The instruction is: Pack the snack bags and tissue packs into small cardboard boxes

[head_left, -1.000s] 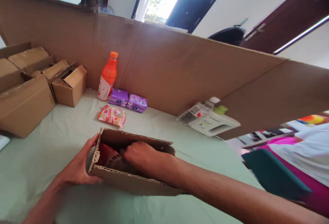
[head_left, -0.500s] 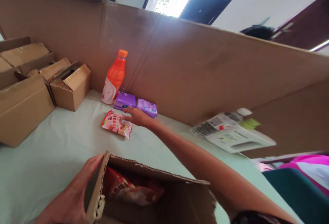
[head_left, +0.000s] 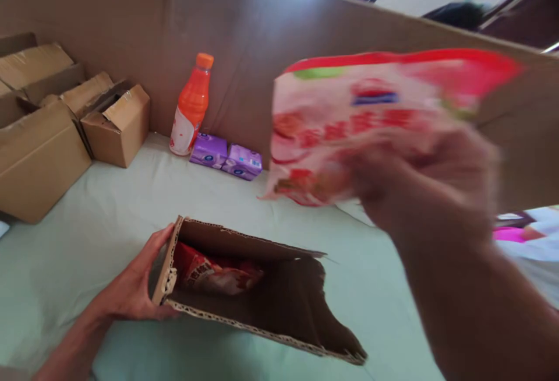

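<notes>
Gripping a blurred packet [head_left: 332,107], lettering [head_left: 358,127] unclear.

Two snack bags [head_left: 314,113] [head_left: 218,276], one orange bottle [head_left: 191,107], two purple packs [head_left: 209,151] [head_left: 243,162]

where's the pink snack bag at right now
In the head view, the pink snack bag is right of centre, held up in the right hand, higher in the picture than the open cardboard box.

The worktop [head_left: 279,218] (draped in pale green) bears cartons [head_left: 48,159] at ten o'clock, orange bottle [head_left: 191,104] and purple packs [head_left: 209,152] at eleven.
</notes>
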A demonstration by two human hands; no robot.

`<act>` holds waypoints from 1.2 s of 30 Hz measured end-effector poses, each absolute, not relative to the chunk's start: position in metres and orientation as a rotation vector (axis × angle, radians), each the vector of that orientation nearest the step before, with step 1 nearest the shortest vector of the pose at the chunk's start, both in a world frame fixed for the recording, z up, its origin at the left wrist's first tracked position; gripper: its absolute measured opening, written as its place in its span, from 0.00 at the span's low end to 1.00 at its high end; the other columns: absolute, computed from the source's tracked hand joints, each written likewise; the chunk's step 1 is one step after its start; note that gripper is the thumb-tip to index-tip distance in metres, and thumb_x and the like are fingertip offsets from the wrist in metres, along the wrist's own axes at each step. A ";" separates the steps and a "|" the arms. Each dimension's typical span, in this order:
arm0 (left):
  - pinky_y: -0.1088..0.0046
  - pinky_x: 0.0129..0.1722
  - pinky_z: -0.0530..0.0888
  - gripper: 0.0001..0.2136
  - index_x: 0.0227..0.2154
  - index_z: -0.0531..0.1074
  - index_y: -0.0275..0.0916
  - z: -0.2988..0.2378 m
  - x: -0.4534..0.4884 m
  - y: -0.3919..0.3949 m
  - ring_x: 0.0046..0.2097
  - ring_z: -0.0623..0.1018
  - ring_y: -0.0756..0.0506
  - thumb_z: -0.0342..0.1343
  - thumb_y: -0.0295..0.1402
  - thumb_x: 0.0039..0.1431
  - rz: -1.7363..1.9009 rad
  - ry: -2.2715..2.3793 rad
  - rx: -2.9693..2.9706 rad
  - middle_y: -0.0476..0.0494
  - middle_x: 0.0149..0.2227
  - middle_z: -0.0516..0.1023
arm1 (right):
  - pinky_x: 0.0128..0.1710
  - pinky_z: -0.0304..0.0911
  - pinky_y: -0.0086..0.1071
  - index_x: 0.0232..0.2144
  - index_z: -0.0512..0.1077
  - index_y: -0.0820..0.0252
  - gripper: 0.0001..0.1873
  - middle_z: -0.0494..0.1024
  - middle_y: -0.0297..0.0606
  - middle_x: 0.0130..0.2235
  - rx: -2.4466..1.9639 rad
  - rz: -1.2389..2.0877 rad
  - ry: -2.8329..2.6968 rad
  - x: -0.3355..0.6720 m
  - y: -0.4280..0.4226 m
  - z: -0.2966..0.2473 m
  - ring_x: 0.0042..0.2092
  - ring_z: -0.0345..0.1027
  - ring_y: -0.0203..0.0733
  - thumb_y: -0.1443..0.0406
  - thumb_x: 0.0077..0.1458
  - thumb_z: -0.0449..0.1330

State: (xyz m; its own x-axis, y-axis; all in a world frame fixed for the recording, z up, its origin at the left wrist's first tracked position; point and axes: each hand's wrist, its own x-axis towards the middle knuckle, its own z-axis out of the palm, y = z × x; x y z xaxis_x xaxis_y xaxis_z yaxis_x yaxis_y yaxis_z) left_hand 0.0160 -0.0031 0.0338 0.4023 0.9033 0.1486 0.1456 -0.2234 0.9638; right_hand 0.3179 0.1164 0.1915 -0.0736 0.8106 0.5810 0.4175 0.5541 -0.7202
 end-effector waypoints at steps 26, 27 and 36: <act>0.52 0.68 0.58 0.36 0.68 0.54 0.49 0.044 0.017 -0.043 0.70 0.56 0.34 0.62 0.40 0.60 1.320 1.146 1.884 0.39 0.70 0.54 | 0.48 0.73 0.40 0.63 0.64 0.49 0.30 0.75 0.44 0.58 -1.158 0.289 -2.169 0.383 -0.038 0.128 0.56 0.72 0.51 0.47 0.63 0.57; 0.55 0.67 0.61 0.33 0.66 0.58 0.48 0.047 0.021 -0.045 0.69 0.60 0.35 0.62 0.37 0.60 1.380 1.158 1.932 0.39 0.69 0.58 | 0.50 0.72 0.42 0.65 0.61 0.52 0.34 0.73 0.46 0.60 -1.142 0.242 -2.162 0.379 -0.044 0.113 0.58 0.70 0.52 0.46 0.63 0.57; 0.60 0.59 0.70 0.12 0.48 0.73 0.43 0.075 0.044 -0.039 0.59 0.72 0.41 0.58 0.28 0.62 1.444 1.224 2.203 0.43 0.52 0.77 | 0.54 0.69 0.50 0.55 0.69 0.54 0.19 0.78 0.45 0.53 -1.042 0.186 -1.762 0.319 -0.047 0.053 0.56 0.70 0.51 0.64 0.61 0.60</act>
State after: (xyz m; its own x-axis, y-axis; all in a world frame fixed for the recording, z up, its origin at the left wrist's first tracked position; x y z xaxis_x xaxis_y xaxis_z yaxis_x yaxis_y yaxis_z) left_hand 0.0438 -0.0389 0.0754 0.1624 0.7468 0.6449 0.5137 -0.6220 0.5909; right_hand 0.3195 -0.0468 0.0533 -0.0897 0.7168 0.6915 0.5571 0.6116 -0.5618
